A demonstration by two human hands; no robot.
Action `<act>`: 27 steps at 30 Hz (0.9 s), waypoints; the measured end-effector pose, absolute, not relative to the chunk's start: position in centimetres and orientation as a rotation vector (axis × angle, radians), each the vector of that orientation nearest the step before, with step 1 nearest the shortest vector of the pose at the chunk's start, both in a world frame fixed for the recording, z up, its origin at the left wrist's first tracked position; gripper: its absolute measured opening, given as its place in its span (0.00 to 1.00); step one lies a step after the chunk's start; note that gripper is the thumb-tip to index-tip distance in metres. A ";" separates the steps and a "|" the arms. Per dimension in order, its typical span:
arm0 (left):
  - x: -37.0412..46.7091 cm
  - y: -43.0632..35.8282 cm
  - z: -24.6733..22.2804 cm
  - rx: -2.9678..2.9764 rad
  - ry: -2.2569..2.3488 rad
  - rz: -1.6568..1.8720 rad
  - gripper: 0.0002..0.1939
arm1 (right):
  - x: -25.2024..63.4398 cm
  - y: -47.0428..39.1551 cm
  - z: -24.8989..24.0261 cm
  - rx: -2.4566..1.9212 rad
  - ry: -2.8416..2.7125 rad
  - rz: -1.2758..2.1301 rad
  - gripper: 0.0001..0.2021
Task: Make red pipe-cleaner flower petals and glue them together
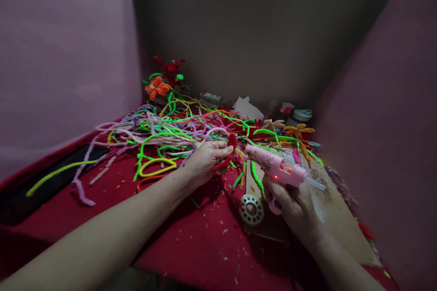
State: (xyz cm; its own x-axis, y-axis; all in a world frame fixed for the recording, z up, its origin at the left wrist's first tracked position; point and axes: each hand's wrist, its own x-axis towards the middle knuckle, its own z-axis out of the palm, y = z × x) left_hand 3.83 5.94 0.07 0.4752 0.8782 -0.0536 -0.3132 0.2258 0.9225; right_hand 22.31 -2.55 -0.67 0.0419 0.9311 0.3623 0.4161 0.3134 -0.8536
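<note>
Pinched between the fingers of my left hand (pixel 205 163) is a bent red pipe cleaner (pixel 232 142), curved into a loop. My right hand (pixel 293 204) is wrapped round the grip of a pink hot glue gun (pixel 273 166). A small red light glows on its side, and a clear glue stick (pixel 316 184) sticks out of its back. The gun's nozzle points left toward the red piece, a small gap apart from it. Below my left wrist lie scissors with yellow and red handles (pixel 159 167).
Many coloured pipe cleaners (pixel 170 129) spread across the red cloth (pixel 205 245). At the back left stand an orange flower (pixel 157 87) and red ones. A cardboard sheet (pixel 348 223) lies on the right, with a round holed disc (pixel 251 210) at its left edge. A lidded jar (pixel 302 116) stands behind.
</note>
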 end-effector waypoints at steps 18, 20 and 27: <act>3.8 6.0 0.0 1.046 0.651 0.898 0.12 | 22.7 -2.5 -1.0 -1.319 -1.610 0.642 0.14; 3.7 6.1 -0.1 1.043 0.634 0.894 0.11 | 22.6 -2.6 -0.9 -1.310 -1.625 0.644 0.14; 3.7 6.2 0.0 1.032 0.618 0.895 0.11 | 22.7 -2.6 -0.9 -1.324 -1.658 0.624 0.14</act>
State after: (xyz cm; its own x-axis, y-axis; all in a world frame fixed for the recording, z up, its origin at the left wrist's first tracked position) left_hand 3.73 6.17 0.02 0.5115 0.8588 -0.0295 -0.3320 0.2291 0.9150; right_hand 22.72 -2.62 -0.90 -0.0246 0.9432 0.3312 0.4911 0.3000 -0.8178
